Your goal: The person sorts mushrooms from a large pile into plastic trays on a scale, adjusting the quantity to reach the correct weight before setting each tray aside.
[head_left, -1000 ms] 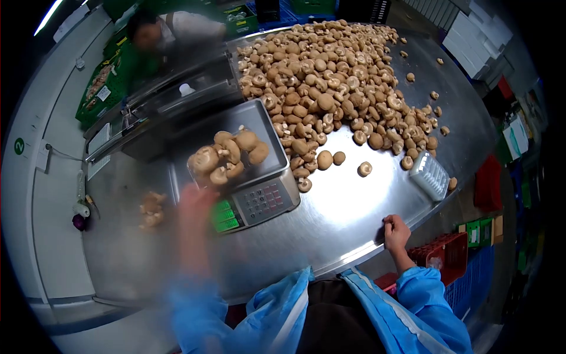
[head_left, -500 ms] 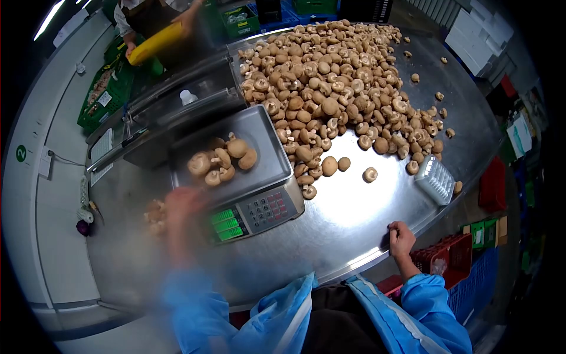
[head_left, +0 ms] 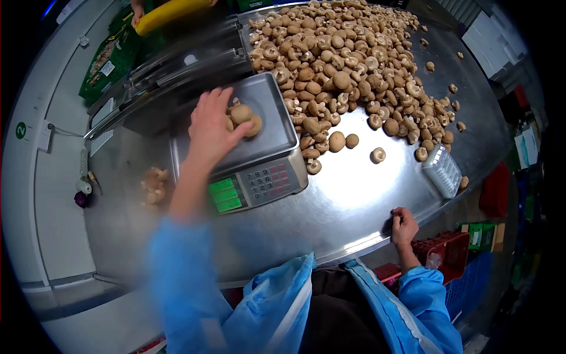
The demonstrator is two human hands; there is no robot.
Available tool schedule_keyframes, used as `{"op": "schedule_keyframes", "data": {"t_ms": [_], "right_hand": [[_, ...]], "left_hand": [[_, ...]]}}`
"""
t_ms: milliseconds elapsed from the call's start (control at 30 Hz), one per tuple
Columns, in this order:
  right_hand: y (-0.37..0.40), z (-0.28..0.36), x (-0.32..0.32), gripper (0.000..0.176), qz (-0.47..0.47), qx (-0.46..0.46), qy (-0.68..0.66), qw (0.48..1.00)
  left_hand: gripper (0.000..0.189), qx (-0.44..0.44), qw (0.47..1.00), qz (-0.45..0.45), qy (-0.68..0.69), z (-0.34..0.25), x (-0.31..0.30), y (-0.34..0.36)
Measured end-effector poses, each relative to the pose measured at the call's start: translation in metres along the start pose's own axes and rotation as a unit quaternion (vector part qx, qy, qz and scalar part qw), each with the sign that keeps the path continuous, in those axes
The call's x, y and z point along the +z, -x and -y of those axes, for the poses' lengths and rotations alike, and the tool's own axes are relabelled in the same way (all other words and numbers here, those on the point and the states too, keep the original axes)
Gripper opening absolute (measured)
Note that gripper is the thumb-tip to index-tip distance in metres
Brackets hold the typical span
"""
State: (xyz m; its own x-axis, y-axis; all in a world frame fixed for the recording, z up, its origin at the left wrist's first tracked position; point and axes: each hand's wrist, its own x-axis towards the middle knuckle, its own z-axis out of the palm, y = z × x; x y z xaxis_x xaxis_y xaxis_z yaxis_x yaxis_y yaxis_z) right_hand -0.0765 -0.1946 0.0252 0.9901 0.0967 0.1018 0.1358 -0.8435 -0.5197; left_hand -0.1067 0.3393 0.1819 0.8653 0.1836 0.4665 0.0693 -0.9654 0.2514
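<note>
My left hand [head_left: 211, 127] reaches over the pan of the scale [head_left: 259, 147], fingers stretched and thumb apart. It covers part of a small group of brown mushrooms [head_left: 242, 114] on the pan; whether it touches those beneath is hidden. My right hand [head_left: 404, 227] rests at the near edge of the steel table [head_left: 330, 230] with curled fingers. A dark spot shows by its fingertips, but what they hold, if anything, cannot be made out. Left of the scale lies a small blurred heap of mushroom pieces [head_left: 154, 186].
A large mushroom pile [head_left: 339, 65] covers the table's far side. A clear plastic tray [head_left: 442, 171] lies near the right edge. Red crates [head_left: 448, 256] stand below. Beyond the scale, another person's hand [head_left: 137, 13] is at a yellow object [head_left: 171, 15].
My left hand has moved up from beside the small heap to over the mushrooms on the scale. The view has shifted slightly; my right hand stays at the table edge.
</note>
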Motion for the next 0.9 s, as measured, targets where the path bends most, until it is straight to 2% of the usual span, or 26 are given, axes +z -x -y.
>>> {"op": "schedule_keyframes", "data": {"t_ms": [67, 100, 300, 400, 633, 733, 833, 900], "right_hand": [[0.000, 0.000, 0.001, 0.010, 0.006, 0.009, -0.006, 1.000], [0.000, -0.001, 0.001, 0.010, 0.005, 0.005, -0.003, 1.000], [-0.001, 0.001, -0.001, 0.012, -0.004, -0.008, -0.003, 1.000], [-0.002, 0.002, 0.000, 0.012, -0.018, -0.020, -0.003, 1.000], [-0.002, 0.001, 0.001, 0.013, -0.024, -0.021, -0.002, 0.999], [-0.002, 0.000, 0.000, 0.013, -0.026, -0.023, -0.002, 0.999], [-0.001, -0.002, 0.000, 0.012, -0.017, -0.024, -0.003, 1.000], [0.000, -0.004, -0.001, 0.011, -0.012, -0.022, -0.005, 1.000]], "left_hand": [[0.080, -0.017, 0.998, 0.063, -0.017, -0.009, 0.011, -0.012], [0.090, -0.016, 0.996, 0.079, -0.040, -0.005, 0.023, -0.014], [0.098, -0.110, 0.965, 0.216, -0.099, -0.010, 0.044, -0.030], [0.095, -0.126, 0.950, 0.268, -0.098, 0.012, 0.053, -0.032], [0.085, -0.122, 0.948, 0.282, -0.077, 0.013, 0.040, -0.029], [0.084, -0.116, 0.970, 0.212, -0.022, 0.014, 0.038, -0.022], [0.075, -0.107, 0.982, 0.152, -0.028, 0.011, 0.022, -0.019], [0.066, -0.088, 0.982, 0.156, -0.054, 0.019, 0.024, -0.012]]}}
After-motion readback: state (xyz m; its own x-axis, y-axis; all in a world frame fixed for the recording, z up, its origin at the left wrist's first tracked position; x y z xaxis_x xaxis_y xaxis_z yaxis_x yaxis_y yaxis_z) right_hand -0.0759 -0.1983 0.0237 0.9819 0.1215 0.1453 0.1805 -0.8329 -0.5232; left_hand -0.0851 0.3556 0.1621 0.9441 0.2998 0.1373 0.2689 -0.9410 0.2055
